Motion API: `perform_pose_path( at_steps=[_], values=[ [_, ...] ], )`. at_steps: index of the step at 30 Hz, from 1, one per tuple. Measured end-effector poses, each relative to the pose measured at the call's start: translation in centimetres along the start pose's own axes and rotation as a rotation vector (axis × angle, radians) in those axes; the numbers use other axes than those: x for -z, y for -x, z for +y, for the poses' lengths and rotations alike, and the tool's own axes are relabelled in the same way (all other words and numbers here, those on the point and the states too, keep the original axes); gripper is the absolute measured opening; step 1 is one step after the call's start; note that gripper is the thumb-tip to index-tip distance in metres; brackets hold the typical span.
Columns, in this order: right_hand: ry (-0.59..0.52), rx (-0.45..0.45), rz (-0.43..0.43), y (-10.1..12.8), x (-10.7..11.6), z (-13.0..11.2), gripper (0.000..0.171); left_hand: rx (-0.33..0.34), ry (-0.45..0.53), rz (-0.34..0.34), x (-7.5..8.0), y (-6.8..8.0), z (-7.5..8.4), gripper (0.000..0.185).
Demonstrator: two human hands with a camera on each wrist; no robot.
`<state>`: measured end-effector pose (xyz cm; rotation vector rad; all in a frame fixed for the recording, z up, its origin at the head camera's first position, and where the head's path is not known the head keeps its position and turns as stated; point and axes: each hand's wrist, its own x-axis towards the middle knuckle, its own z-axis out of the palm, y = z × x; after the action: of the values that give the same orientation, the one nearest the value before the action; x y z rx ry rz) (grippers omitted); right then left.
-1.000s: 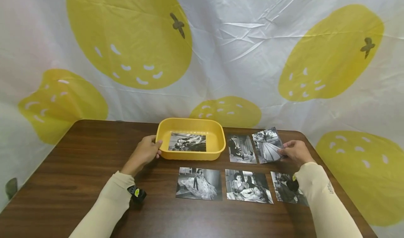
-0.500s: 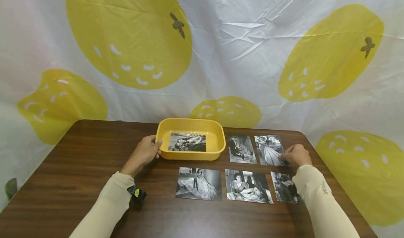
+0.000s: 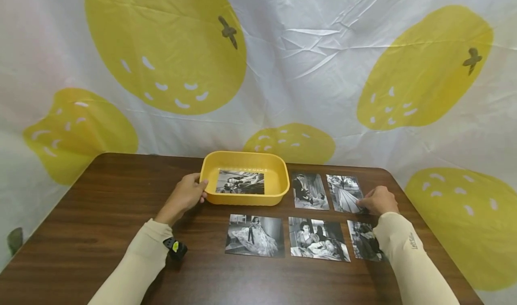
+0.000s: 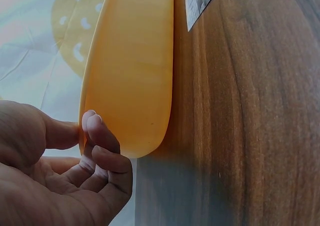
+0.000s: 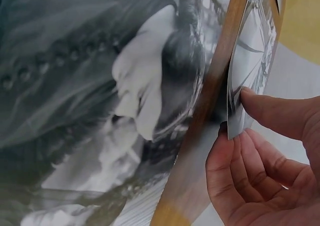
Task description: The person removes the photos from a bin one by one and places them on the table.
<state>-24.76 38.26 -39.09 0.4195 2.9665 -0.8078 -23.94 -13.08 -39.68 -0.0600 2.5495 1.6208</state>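
Observation:
My left hand (image 3: 184, 197) grips the left end of a yellow plastic tray (image 3: 244, 199); in the left wrist view the thumb and fingers (image 4: 102, 133) pinch its rim. A black-and-white photo (image 3: 241, 182) lies inside the tray. My right hand (image 3: 380, 201) pinches the lower right edge of another black-and-white photo (image 3: 344, 192), which shows a wide pale skirt. The right wrist view has the thumb on the face of this photo (image 5: 248, 50) and the fingers behind its edge. A photo of a standing figure and a seated one (image 3: 309, 191) lies between it and the tray.
In the front row on the brown wooden table (image 3: 121, 206) lie three more photos, a left one (image 3: 255, 235), a middle one (image 3: 318, 238) and a right one (image 3: 365, 240) partly under the right sleeve. A white cloth with yellow fruit prints (image 3: 291, 85) hangs behind the table.
My right hand has lowered the photo it pinches from a raised tilt down to the table, beside its neighbour. The left hand and the tray have stayed in place.

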Motion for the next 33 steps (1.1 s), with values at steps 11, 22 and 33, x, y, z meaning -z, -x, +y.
perform_pose_path(
  at_steps=[11,22,33],
  values=[
    [0.055,0.002,0.014,0.1,0.0,0.0,0.028,-0.001,-0.001,-0.006,0.0,-0.3,-0.1,0.042],
    [0.058,0.07,0.023,0.1,0.3,-0.6,0.026,-0.007,0.001,-0.002,0.0,-0.2,-0.3,0.043],
    [0.07,0.246,0.01,-0.1,2.0,-6.8,0.045,-0.005,0.014,-0.001,0.0,-0.1,-0.3,0.043]
  ],
)
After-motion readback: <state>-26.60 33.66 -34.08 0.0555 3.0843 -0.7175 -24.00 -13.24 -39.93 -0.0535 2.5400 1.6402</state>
